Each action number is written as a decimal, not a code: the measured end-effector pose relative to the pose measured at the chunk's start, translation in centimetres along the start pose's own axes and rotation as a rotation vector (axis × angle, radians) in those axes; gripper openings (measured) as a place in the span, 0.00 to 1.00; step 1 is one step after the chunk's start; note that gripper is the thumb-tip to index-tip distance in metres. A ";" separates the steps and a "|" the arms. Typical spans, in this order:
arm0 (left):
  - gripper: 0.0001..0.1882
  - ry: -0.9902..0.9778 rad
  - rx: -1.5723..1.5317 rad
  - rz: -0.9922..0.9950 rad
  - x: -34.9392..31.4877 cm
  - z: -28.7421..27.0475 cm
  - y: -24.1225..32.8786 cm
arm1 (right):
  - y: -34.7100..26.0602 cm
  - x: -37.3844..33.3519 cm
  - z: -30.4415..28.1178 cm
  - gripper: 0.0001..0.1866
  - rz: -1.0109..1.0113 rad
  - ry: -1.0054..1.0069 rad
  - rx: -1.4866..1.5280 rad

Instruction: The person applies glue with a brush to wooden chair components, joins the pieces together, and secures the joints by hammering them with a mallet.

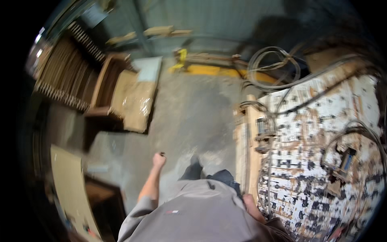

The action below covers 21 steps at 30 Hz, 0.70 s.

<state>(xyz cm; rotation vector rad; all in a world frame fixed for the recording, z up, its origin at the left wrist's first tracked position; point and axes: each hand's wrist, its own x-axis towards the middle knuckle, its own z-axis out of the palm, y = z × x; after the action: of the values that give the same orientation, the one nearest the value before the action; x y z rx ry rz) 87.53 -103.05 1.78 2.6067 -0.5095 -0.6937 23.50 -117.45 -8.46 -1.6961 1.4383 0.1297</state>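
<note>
My left hand (159, 160) hangs out over the concrete floor (193, 109), its fingers closed. A small dark end (162, 153) shows at the top of the fist, too small and blurred to name. Close to my right hip is my right hand (250, 204), its fingers hidden at my side. Nearest to it is the wooden edge (253, 161) of a worn table (290, 141) with a white, patchy, dark-spotted top.
A coiled hose (274, 66) lies by the table's far end. A blue-grey tool (346, 161) rests on the tabletop. To the left stand wooden drawer-like boxes (66, 72), a plastic-wrapped board (131, 103) and a pale panel (72, 185). A yellow bar (209, 70) lies ahead.
</note>
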 end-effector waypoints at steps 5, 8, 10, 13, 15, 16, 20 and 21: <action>0.17 0.210 -0.274 0.537 15.8 -7.3 30.1 | -11.8 4.4 -3.0 0.12 0.416 -0.106 0.428; 0.18 0.283 -0.418 1.027 18.0 -10.7 50.4 | -17.0 9.4 -2.7 0.12 0.455 0.003 0.584; 0.20 0.402 -0.474 1.354 16.9 -12.4 61.9 | -19.0 12.3 -2.5 0.13 0.507 0.056 0.572; 0.22 0.481 -0.517 1.753 13.7 -15.0 77.1 | -22.1 17.7 -3.1 0.13 0.550 0.145 0.374; 0.22 0.562 -0.509 1.927 12.7 -15.8 85.5 | -26.1 19.7 -5.2 0.12 0.747 0.154 0.588; 0.21 0.610 -0.514 1.993 12.2 -16.1 89.5 | -28.4 20.7 -6.5 0.11 0.847 0.164 0.700; 0.22 0.744 -0.518 2.177 7.3 -15.0 105.3 | -29.6 23.4 -6.9 0.09 0.633 0.521 1.295; 0.23 0.697 -0.502 2.228 6.3 -14.1 109.0 | -27.0 24.7 -5.1 0.12 0.589 0.541 0.792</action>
<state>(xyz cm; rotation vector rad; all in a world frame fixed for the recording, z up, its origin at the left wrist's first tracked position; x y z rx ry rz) 73.83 -195.25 60.39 0.5117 -1.8541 0.7117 51.82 -140.88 -5.08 -0.6476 1.9970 -0.5535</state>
